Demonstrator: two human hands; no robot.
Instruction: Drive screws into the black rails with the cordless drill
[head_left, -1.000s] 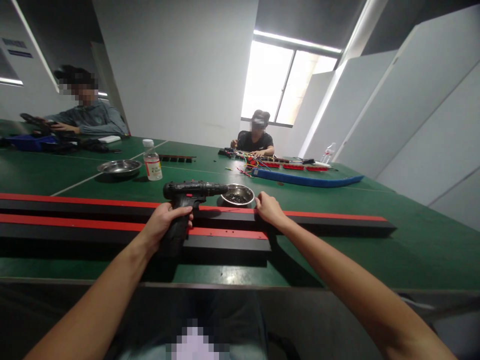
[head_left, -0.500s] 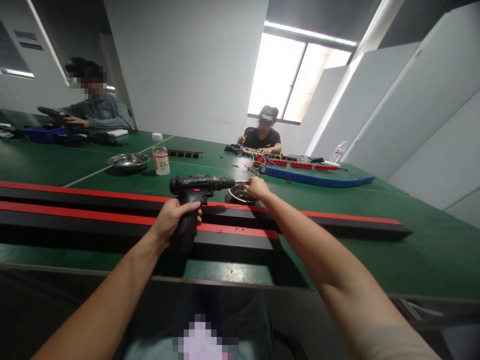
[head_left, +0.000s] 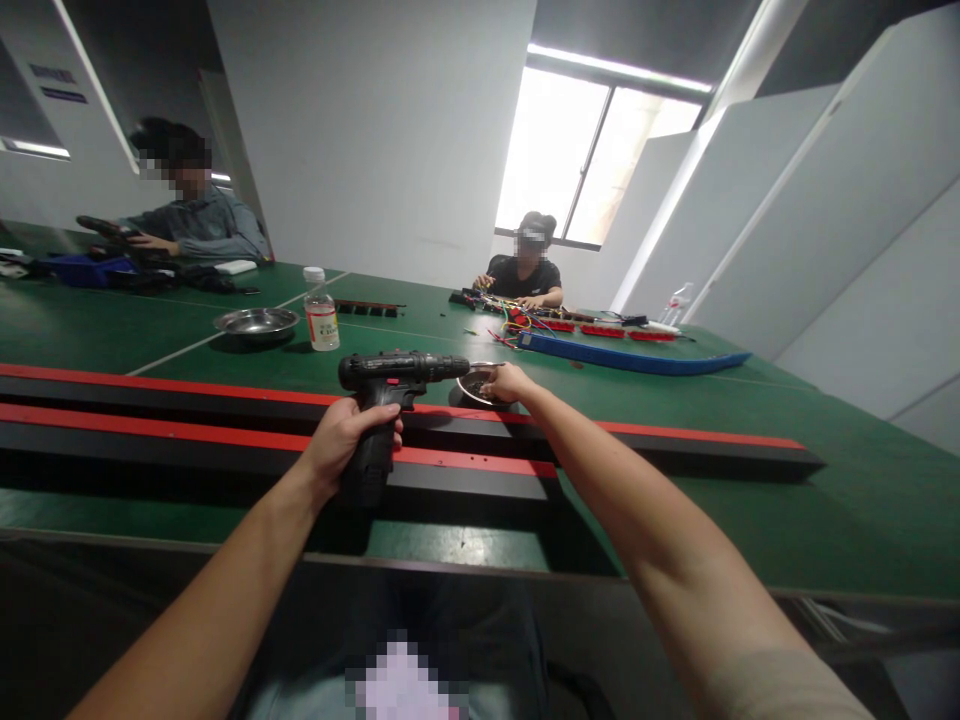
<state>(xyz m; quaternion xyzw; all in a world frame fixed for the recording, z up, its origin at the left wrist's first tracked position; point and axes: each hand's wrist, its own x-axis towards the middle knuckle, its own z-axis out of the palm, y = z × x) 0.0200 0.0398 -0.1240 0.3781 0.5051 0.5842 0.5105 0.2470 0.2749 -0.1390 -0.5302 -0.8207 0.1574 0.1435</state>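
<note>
drill (head_left: 390, 385) lay level, long axis left-right, nose pointing right toward small steel bowl (head_left: 474, 384) | left hand (head_left: 345, 440) was clamped round drill's handle, body above the fist, over the red-and-black rail (head_left: 465, 462) | right hand (head_left: 508, 381) reached into bowl, fingers pinched together; contents too small to tell

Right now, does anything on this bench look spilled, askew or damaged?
Nothing stands out. The left hand grips the black drill above the red-and-black rails, which lie straight and parallel. The right hand is at the small metal bowl, which sits level. The water bottle stands upright.
</note>
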